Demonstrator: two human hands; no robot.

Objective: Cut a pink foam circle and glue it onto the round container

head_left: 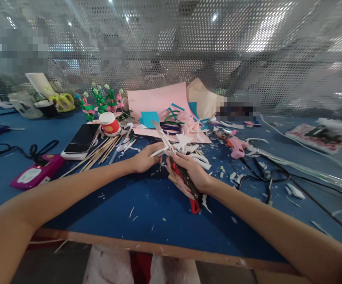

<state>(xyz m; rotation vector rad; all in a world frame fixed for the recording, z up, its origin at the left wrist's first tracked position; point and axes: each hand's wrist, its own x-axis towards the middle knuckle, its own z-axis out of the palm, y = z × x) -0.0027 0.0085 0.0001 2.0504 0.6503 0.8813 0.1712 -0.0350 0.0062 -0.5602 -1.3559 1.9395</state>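
Observation:
My right hand (pixel 190 173) is closed around the red-and-black handles of a pair of scissors (pixel 185 179), whose blades (pixel 162 136) point up and away, partly open. My left hand (pixel 144 157) pinches a small white foam piece (pixel 159 152) right at the blades. Both hands meet over the blue table (pixel 147 205), just in front of a heap of white cut shapes (pixel 188 148). White scraps lie scattered around them.
Behind lie pink sheets (pixel 159 100), blue and green cut-outs, green foam flowers (pixel 99 100), a red-and-white cup (pixel 109 124), wooden sticks (pixel 99 152), a phone (pixel 82 140), a magenta device (pixel 37 171), a pink glue gun (pixel 237 148) and black cables (pixel 265 177). A perforated screen stands behind.

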